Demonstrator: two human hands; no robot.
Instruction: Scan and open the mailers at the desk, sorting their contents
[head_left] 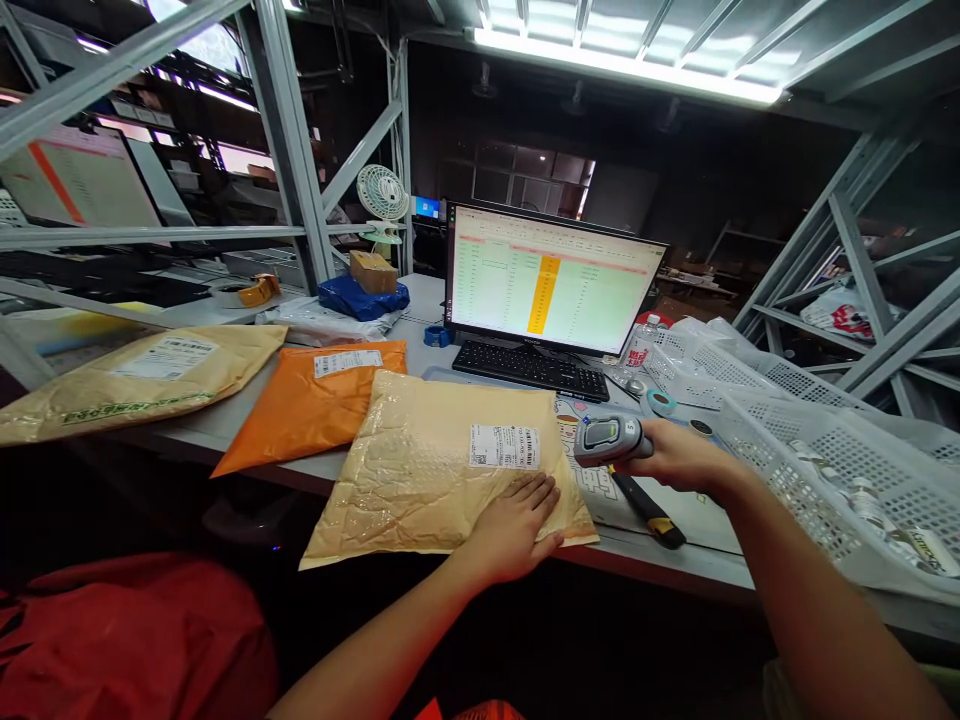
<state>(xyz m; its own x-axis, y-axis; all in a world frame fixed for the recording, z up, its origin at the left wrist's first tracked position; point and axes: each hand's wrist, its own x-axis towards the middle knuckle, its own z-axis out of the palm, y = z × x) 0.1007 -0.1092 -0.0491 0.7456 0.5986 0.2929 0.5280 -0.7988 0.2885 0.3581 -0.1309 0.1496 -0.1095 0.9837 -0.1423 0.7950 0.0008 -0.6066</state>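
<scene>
A tan padded mailer (420, 470) lies flat at the front of the desk, its lower edge reaching past the desk edge. My left hand (514, 525) rests on it with fingers stretched out, just below the white shipping label (504, 447). In my right hand (675, 453) is a grey barcode scanner (611, 440), held above the desk to the right of the mailer, its head pointing left towards the label. Under the scanner lies a black and yellow utility knife (649, 508). An orange mailer (315, 400) lies to the left.
Another tan mailer (150, 385) lies far left. Behind stand a monitor (551, 280) and keyboard (529, 370). White plastic baskets (840, 470) line the right side. A small box (373, 271) sits on a blue package beside a fan (382, 193). Metal posts (289, 130) frame the desk.
</scene>
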